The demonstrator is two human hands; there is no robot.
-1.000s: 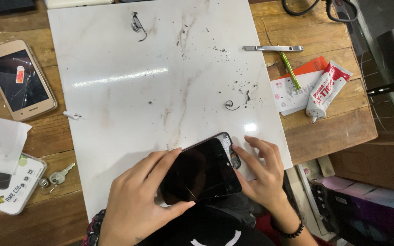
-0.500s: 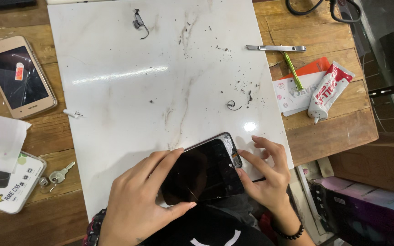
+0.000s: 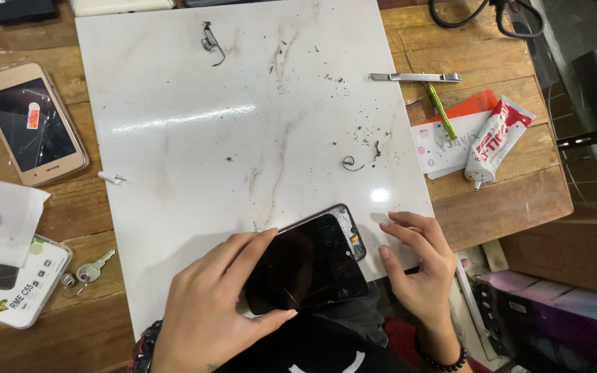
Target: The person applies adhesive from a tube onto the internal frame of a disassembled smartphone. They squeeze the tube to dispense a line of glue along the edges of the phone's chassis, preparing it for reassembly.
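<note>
1. Black phone (image 3: 309, 266) lies at the near edge of the white marble slab (image 3: 174, 138) on the wooden bench (image 3: 513, 200), its top end showing a broken, exposed patch.
2. Left hand (image 3: 209, 311) clamps it, thumb on the near edge and fingers over the far left side: a firm grip on the phone.
3. Right hand (image 3: 419, 266) rests just beside its right edge, fingers loosely spread and holding nothing.
4. Likely light, stiff, slick-faced and fragile; best held by the side edges, away from the glass and the damaged top.
5. Well apart lie a glue tube (image 3: 495, 141), metal tweezers (image 3: 414, 77) and a gold phone (image 3: 32, 124).
</note>
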